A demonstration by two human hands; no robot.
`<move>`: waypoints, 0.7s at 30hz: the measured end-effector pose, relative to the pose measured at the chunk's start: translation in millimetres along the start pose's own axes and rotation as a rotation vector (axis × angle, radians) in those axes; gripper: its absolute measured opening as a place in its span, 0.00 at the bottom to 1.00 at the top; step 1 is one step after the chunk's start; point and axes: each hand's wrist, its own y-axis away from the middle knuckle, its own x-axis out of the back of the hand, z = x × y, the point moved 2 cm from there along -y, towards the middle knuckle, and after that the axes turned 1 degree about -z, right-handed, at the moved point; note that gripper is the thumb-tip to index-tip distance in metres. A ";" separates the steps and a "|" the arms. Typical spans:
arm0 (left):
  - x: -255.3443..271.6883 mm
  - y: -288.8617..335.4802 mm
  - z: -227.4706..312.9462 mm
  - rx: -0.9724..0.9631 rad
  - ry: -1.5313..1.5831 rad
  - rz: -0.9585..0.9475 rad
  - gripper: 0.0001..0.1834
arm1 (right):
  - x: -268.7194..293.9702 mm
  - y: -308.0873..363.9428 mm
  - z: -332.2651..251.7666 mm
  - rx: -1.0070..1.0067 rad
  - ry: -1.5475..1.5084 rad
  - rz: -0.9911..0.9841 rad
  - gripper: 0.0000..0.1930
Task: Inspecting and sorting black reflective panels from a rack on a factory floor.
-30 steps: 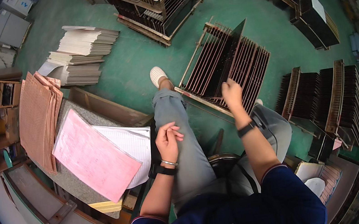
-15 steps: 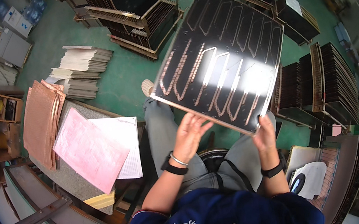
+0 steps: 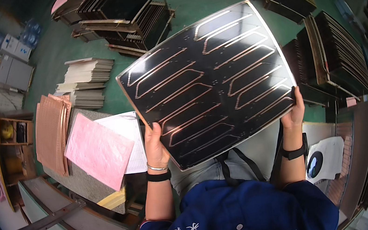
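A large, glossy black panel (image 3: 215, 84) with copper-coloured line patterns is held up in front of my body, tilted and turned at an angle. My left hand (image 3: 155, 147) grips its left edge near the lower corner, thumb over the face. At the right edge, my right hand (image 3: 293, 109) holds it near the lower right corner, fingers along the rim. Most of each hand's fingers are hidden behind the panel. Light reflects off its upper corners. Part of my lap shows below it.
On the left, a grey table (image 3: 92, 179) bears a pink sheet (image 3: 99, 150), white papers (image 3: 134, 143) and a stack of copper-coloured sheets (image 3: 53, 135). Racks of dark panels stand ahead (image 3: 132, 14) and to the right (image 3: 337, 53). A pile of pale boards (image 3: 88, 84) lies on the floor.
The panel has rotated and come nearer to my body. My left hand has gone from the lower edge to the left edge; my right hand has moved up and right along the rim.
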 end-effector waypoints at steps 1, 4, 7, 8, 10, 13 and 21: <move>2.1 -0.9 -0.7 0.013 0.003 0.019 0.18 | 2.3 8.0 -0.7 -0.005 0.004 -0.030 0.19; 5.2 -1.6 0.8 0.032 -0.015 0.015 0.18 | 1.1 22.5 0.9 0.064 0.088 -0.015 0.20; 12.8 -4.7 -3.5 0.031 -0.004 0.044 0.19 | -18.3 30.8 -3.9 0.096 0.105 -0.131 0.21; 16.1 -4.8 -4.5 0.053 0.006 0.024 0.19 | -16.8 32.7 -6.3 0.089 0.130 -0.129 0.27; 14.3 -3.1 -5.2 0.056 0.001 0.009 0.19 | -14.4 35.9 -9.8 0.084 0.109 -0.119 0.27; 13.6 -1.5 -3.0 0.060 0.004 -0.003 0.20 | -10.6 37.3 -14.0 0.093 0.151 -0.132 0.29; 17.2 2.2 15.7 -0.100 -0.165 -0.008 0.18 | 2.4 29.5 -41.3 -0.042 0.440 -0.181 0.28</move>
